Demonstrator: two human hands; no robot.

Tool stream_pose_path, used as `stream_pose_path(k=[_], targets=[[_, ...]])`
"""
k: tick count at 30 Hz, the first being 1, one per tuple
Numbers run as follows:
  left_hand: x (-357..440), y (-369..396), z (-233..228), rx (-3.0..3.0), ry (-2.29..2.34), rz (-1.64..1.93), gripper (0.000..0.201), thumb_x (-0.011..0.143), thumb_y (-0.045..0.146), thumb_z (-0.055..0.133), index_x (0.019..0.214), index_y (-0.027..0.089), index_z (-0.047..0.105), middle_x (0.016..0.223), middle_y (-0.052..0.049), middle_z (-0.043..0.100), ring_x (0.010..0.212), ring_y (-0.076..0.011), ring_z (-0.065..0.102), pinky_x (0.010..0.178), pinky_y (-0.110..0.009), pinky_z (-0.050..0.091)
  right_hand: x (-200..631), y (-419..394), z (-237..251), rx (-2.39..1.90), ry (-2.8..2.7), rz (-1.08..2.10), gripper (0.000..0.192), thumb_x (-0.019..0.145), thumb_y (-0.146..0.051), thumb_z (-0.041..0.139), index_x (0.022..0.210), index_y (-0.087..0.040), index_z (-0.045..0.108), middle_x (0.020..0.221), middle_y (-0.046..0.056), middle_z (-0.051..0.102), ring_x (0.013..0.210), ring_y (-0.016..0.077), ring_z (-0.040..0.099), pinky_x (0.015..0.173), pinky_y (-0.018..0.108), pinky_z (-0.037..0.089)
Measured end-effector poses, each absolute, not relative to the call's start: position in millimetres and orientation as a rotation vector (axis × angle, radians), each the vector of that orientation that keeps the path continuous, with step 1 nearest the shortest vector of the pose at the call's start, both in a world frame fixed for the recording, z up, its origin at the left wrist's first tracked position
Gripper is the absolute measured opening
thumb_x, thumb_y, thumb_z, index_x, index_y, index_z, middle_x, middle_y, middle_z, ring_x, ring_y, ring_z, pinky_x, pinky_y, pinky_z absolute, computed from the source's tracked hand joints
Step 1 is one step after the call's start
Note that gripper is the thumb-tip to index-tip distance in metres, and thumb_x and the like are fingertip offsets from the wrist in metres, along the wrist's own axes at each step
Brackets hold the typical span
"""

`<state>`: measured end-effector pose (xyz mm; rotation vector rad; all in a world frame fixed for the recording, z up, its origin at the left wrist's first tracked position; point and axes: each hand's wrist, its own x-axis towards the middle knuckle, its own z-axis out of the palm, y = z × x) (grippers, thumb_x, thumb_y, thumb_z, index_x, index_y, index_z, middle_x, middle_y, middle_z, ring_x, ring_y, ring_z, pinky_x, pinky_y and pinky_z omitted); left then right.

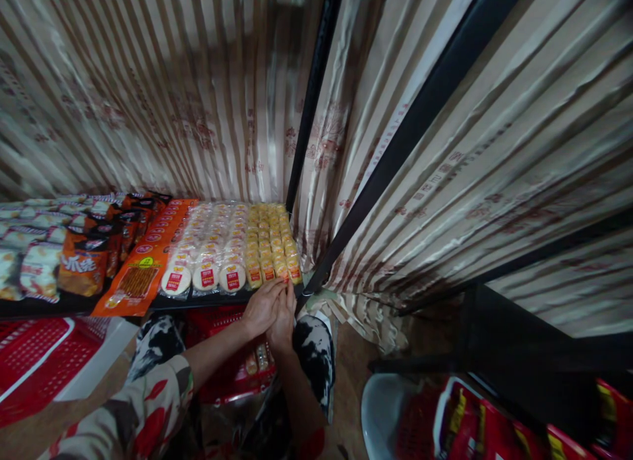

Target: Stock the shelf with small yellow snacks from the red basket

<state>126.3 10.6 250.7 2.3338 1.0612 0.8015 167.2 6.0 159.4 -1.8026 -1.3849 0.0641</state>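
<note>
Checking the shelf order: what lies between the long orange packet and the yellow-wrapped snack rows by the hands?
In the head view, rows of round white cakes fill the stretch between the orange packet and the yellow snacks.

To your left, orange plastic snack packets (129, 282) lie on the black shelf (44, 308); a red plastic basket (30, 358) sits below, striped beige curtain (494, 150) behind.

We see yellow packs (271, 246) in tight rows at the shelf's (74, 306) right end, flat, red labels at the front edge. Left hand (261, 307) and right hand (283, 315) press together, fingertips on the front-row pack.
</note>
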Motion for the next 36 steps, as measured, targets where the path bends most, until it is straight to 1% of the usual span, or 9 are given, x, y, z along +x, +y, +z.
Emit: stream_pose_path(k=[7, 10, 14, 17, 19, 24, 28, 32, 36], targets=[[99, 39, 241, 2.386, 1.000, 0.698, 0.047, 0.078, 0.007, 0.039, 0.121, 0.018, 0.055, 0.125, -0.009, 0.057, 0.120, -0.0203, 0.048, 0.106, -0.042, 0.038, 169, 7, 165, -1.771, -1.344, 0.134, 0.045, 0.091, -0.023, 0.034, 0.134, -0.012, 0.041, 0.142, 0.017, 0.037, 0.132, 0.0222, 0.031, 0.104, 0.043, 0.033], [98, 43, 237, 2.395, 1.016, 0.659, 0.044, 0.077, 0.006, 0.041, 0.118, 0.014, 0.056, 0.128, -0.011, 0.055, 0.122, -0.0205, 0.046, 0.108, -0.042, 0.036, 170, 6, 166, -1.763, -1.323, 0.147, 0.046, 0.091, -0.022, 0.032, 0.133, -0.008, 0.042, 0.142, 0.019, 0.035, 0.132, 0.0213, 0.031, 0.104, 0.042, 0.034], [101, 43, 234, 2.417, 1.024, 0.623, 0.047, 0.075, 0.003, 0.040, 0.119, 0.009, 0.055, 0.128, -0.014, 0.054, 0.123, -0.0211, 0.045, 0.108, -0.042, 0.035, 172, 4, 165, -1.739, -1.264, 0.129, 0.047, 0.090, -0.024, 0.033, 0.134, -0.007, 0.040, 0.144, 0.020, 0.031, 0.135, 0.0229, 0.026, 0.106, 0.045, 0.031], [102, 45, 232, 2.424, 1.018, 0.648, 0.051, 0.073, 0.000, 0.040, 0.120, 0.010, 0.054, 0.128, -0.014, 0.054, 0.122, -0.0210, 0.046, 0.107, -0.043, 0.036, 173, 4, 169, -1.693, -1.207, 0.185, 0.052, 0.090, -0.028, 0.034, 0.138, -0.009, 0.033, 0.145, 0.019, 0.029, 0.134, 0.0226, 0.029, 0.105, 0.044, 0.033], [101, 47, 230, 2.415, 1.013, 0.677, 0.051, 0.072, 0.000, 0.040, 0.120, 0.010, 0.054, 0.127, -0.015, 0.055, 0.121, -0.0212, 0.047, 0.106, -0.043, 0.037, 174, 3, 173, -1.644, -1.165, 0.240, 0.053, 0.092, -0.031, 0.029, 0.139, -0.009, 0.030, 0.144, 0.018, 0.032, 0.133, 0.0211, 0.031, 0.105, 0.043, 0.034], [101, 51, 219, 2.401, 0.977, 0.719, 0.047, 0.075, -0.001, 0.038, 0.117, 0.012, 0.055, 0.128, -0.014, 0.054, 0.123, -0.0194, 0.046, 0.106, -0.042, 0.038, 176, 1, 186, -1.605, -1.002, 0.331, 0.055, 0.094, -0.039, 0.021, 0.138, -0.008, 0.032, 0.142, 0.017, 0.036, 0.133, 0.0202, 0.032, 0.107, 0.043, 0.030], [100, 50, 213, 2.396, 0.956, 0.680, 0.040, 0.083, 0.007, 0.038, 0.120, 0.013, 0.053, 0.133, -0.013, 0.050, 0.126, -0.0188, 0.043, 0.107, -0.042, 0.036, 178, 4, 192, -1.594, -1.008, 0.411, 0.059, 0.093, -0.044, 0.021, 0.140, -0.009, 0.028, 0.146, 0.016, 0.030, 0.136, 0.0193, 0.026, 0.111, 0.043, 0.022], [100, 48, 220, 2.385, 0.945, 0.632, 0.041, 0.087, 0.010, 0.035, 0.124, 0.013, 0.051, 0.135, -0.011, 0.048, 0.128, -0.0183, 0.040, 0.110, -0.041, 0.032, 180, 11, 193, -1.610, -1.055, 0.460, 0.062, 0.093, -0.046, 0.019, 0.144, -0.010, 0.021, 0.152, 0.013, 0.015, 0.139, 0.0185, 0.014, 0.113, 0.043, 0.015], [100, 46, 234, 2.373, 0.921, 0.649, 0.044, 0.088, 0.014, 0.038, 0.130, 0.021, 0.047, 0.133, -0.008, 0.051, 0.125, -0.0185, 0.044, 0.108, -0.041, 0.035, 182, 18, 190, -1.682, -1.101, 0.441, 0.063, 0.093, -0.048, 0.017, 0.144, -0.011, 0.022, 0.153, 0.012, 0.008, 0.140, 0.0195, 0.007, 0.113, 0.045, 0.013]])
